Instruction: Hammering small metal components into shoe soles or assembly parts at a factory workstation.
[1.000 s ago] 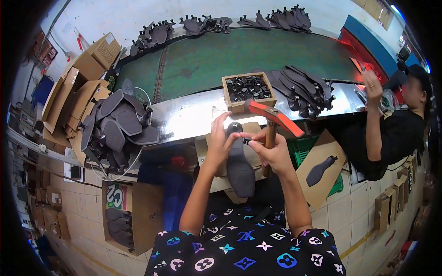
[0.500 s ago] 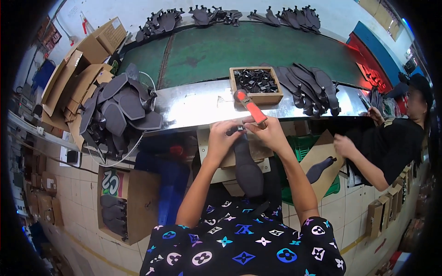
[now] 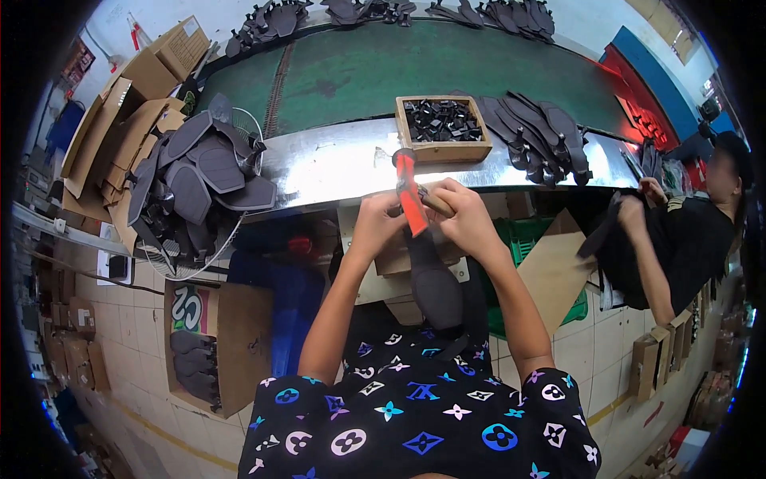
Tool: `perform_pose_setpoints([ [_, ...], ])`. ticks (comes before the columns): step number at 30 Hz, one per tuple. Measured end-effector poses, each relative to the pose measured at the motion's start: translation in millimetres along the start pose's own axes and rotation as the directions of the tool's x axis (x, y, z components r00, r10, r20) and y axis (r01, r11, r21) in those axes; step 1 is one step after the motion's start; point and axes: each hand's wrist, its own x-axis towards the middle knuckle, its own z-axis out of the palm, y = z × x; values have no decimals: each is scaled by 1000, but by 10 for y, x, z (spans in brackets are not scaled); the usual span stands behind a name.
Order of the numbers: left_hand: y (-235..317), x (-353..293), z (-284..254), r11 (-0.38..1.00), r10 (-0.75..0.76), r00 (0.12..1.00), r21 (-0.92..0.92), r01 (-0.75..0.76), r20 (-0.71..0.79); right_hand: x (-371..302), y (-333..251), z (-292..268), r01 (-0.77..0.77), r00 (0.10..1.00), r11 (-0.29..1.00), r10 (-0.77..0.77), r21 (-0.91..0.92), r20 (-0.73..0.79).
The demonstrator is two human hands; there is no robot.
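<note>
A dark shoe sole (image 3: 436, 291) lies lengthwise in front of me, its broad end toward my body. At its narrow far end, my left hand (image 3: 378, 223) is closed with the fingertips on that end, which is partly hidden. My right hand (image 3: 467, 217) grips the short wooden handle of a hammer (image 3: 411, 199). The hammer's red head stands between my hands, over the sole's narrow end. Beneath the sole is a pale work support (image 3: 361, 275). Just beyond my hands, a wooden box (image 3: 443, 152) holds many small black pieces.
Dark soles (image 3: 214, 164) are heaped in a wire basket at left; more soles (image 3: 550, 132) lie on the metal ledge right of the box. Behind runs a green belt (image 3: 359, 76). A cardboard box (image 3: 247, 351) stands low left. At right sits a co-worker (image 3: 678, 247) beside a cardboard sheet (image 3: 550, 275).
The hammer head has swung left and turned more upright over the sole's end. My right hand has shifted slightly. The co-worker has lifted a sole off the cardboard sheet.
</note>
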Motion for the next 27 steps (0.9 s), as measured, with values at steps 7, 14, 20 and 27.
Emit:
perform_pose_setpoints([
  [7, -151, 38, -23, 930, -158, 976, -310, 199, 151, -277, -291, -122, -308, 948, 819, 306, 484, 86],
  [14, -225, 28, -22, 966, -31, 987, -250, 69, 156, -601, -740, -246, -239, 963, 953, 257, 189, -80],
  [20, -231, -4, -63, 979, -27, 987, -196, 59, 161, -560, -758, -288, 29, 989, 999, -32, -24, -141],
  [27, -91, 12, -116, 947, -90, 963, 323, 3, 254, -559, -570, 4, -105, 984, 988, 119, 109, -133],
])
